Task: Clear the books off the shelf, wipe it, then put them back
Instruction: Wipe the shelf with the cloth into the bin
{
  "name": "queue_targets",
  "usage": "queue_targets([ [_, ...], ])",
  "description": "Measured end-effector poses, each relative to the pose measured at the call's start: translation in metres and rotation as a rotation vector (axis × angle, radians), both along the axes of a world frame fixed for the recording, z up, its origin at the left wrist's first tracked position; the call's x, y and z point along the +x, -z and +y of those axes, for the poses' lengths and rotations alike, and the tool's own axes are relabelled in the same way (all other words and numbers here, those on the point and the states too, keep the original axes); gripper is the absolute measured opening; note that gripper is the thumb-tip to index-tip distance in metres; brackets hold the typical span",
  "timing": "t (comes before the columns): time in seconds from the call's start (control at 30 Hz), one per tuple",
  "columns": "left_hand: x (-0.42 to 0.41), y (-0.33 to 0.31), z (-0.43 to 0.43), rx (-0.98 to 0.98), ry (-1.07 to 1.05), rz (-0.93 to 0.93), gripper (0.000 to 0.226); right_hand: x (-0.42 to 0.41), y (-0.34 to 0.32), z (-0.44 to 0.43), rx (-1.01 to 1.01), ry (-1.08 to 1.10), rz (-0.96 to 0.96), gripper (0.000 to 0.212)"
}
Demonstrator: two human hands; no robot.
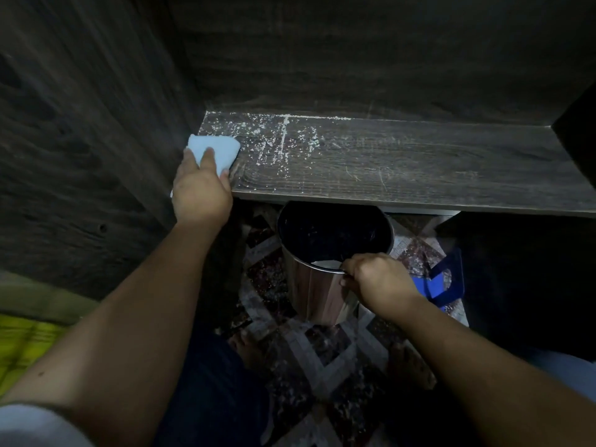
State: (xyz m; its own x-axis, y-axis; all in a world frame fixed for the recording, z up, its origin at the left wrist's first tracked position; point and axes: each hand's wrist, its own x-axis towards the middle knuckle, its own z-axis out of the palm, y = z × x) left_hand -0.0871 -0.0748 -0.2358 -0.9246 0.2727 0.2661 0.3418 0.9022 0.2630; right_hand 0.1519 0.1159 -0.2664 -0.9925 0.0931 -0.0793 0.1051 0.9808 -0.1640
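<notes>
Left hand [201, 185] lies flat on a pale blue cloth [215, 150], fingers straight & pressing down, not bunched round it. Cloth sits at the far left end of the shelf [403, 162], tight vs. the side panel. Right hand [375, 279] is curled round the near rim of a steel bin [309, 295], held just under the shelf's front edge, a bit right of the cloth.

No books in view & the shelf is bare of them, so clearing looks done; wiping is the step in hand. White specks [277, 137] lie thick on the left half, esp. along the back seam. Right half looks mostly scratches.

To do it well, imo: palm flat so the cloth's whole face drags. Start deep at the back wall, pull fwd & rightward in overlapping strokes, herding specks to the front edge over the bin's mouth. Bin prob. wants to sit nearer the cloth, else crumbs drop on the patterned floor [322, 356]. Go slow at the lip, since fast flicks scatter. Run a cloth edge along the back seam. Books go back once the board's clean.
</notes>
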Motion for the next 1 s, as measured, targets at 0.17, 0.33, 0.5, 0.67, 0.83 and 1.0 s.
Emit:
queue_targets([
  [0.17, 0.016, -0.001, 0.025, 0.051, -0.105, -0.048, 0.054, 0.003, -0.001, 0.003, -0.007, -0.005, -0.024, 0.015],
  [0.33, 0.057, 0.002, 0.068, 0.138, -0.015, -0.023, 0.052, 0.003, -0.003, 0.004, -0.028, 0.002, -0.006, 0.018],
  [0.5, 0.086, 0.000, 0.104, 0.205, 0.071, -0.069, 0.053, 0.006, -0.004, 0.007, -0.023, 0.038, -0.030, 0.023],
  [0.67, 0.103, -0.003, 0.130, 0.264, 0.120, -0.132, 0.054, 0.009, -0.004, 0.012, -0.025, 0.041, -0.054, 0.023],
  [0.83, 0.101, -0.012, 0.140, 0.457, 0.274, -0.152, 0.050, 0.013, -0.009, 0.016, -0.035, 0.057, -0.073, 0.022],
  [1.0, 0.047, -0.040, 0.131, 0.425, 0.441, -0.107, 0.052, 0.016, -0.017, 0.017, -0.111, 0.085, -0.010, 0.030],
])
